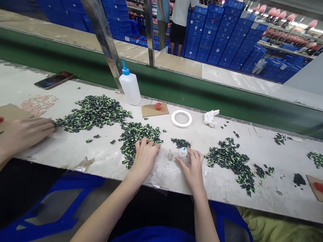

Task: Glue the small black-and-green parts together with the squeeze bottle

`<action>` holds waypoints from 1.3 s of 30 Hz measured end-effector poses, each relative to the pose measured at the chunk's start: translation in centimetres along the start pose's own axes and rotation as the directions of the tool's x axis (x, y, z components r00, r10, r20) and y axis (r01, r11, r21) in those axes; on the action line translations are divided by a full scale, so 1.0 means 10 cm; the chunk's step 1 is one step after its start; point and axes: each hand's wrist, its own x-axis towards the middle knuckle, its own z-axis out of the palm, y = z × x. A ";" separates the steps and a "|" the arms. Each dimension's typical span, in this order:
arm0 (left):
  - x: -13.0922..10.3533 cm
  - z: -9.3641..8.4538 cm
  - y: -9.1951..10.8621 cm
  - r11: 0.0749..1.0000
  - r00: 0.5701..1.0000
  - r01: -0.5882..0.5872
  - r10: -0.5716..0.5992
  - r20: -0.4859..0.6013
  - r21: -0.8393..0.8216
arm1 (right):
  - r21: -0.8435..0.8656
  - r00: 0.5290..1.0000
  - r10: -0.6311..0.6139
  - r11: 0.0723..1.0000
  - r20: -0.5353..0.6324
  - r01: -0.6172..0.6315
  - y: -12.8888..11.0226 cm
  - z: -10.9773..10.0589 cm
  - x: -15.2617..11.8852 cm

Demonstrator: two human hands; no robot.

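My left hand (146, 156) reaches into the right edge of a pile of small black-and-green pieces (131, 143). Its fingers are bent downward, and their tips are hidden, so what they pinch does not show. Thumb and fingers of my right hand (193, 167) close around a small white bottle (182, 152) with a blue tip, held low over the table. Between the hands is a small clear scrap (170, 155). Just behind the bottle lies a little heap of dark pieces (180, 143).
Another pile of black-and-green pieces (229, 159) spreads right of my right hand. Behind stand a white squeeze bottle (130, 88), a tape roll (181, 119) and cardboard (151, 111) with a red cap (158, 106). Another person's hand (29, 135) rests at the left, near a phone (54, 80).
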 end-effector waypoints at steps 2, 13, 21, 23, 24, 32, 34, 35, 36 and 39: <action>0.01 -0.02 0.00 1.000 0.999 -0.020 0.020 0.029 0.000 | 0.060 0.999 0.034 0.998 -0.012 -0.033 -0.03 0.00 0.00; -0.16 0.06 0.27 0.877 0.981 0.045 0.051 0.185 -0.478 | 0.551 0.935 0.347 0.796 -0.075 -0.251 0.02 -0.31 -0.27; -0.40 0.29 0.37 0.892 0.996 0.079 -0.091 -0.007 -0.444 | 0.776 0.760 0.591 0.601 -0.270 -0.192 0.11 -0.31 -0.28; -0.41 0.29 0.34 0.876 0.996 0.081 -0.083 0.017 -0.476 | 0.765 0.755 0.609 0.598 -0.243 -0.237 0.07 -0.29 -0.28; -0.42 0.28 0.34 0.867 0.996 0.085 -0.081 0.030 -0.492 | 0.744 0.760 0.607 0.613 -0.231 -0.264 0.05 -0.29 -0.29; -0.44 0.28 0.36 0.855 0.991 0.112 -0.134 -0.006 -0.506 | 0.535 0.824 0.516 0.776 -0.234 -0.334 0.00 -0.28 -0.31; -0.45 0.28 0.36 0.857 0.991 0.106 -0.133 -0.017 -0.504 | 0.503 0.831 0.502 0.796 -0.241 -0.335 0.01 -0.28 -0.30; -0.45 0.28 0.35 0.857 0.991 0.102 -0.130 -0.020 -0.505 | 0.494 0.831 0.500 0.801 -0.242 -0.338 0.01 -0.28 -0.30; -0.45 0.28 0.35 0.857 0.992 0.099 -0.127 -0.020 -0.506 | 0.489 0.833 0.500 0.802 -0.238 -0.342 0.01 -0.28 -0.30; -0.45 0.27 0.34 0.852 0.993 0.097 -0.119 -0.010 -0.515 | 0.482 0.838 0.500 0.802 -0.216 -0.354 0.01 -0.29 -0.30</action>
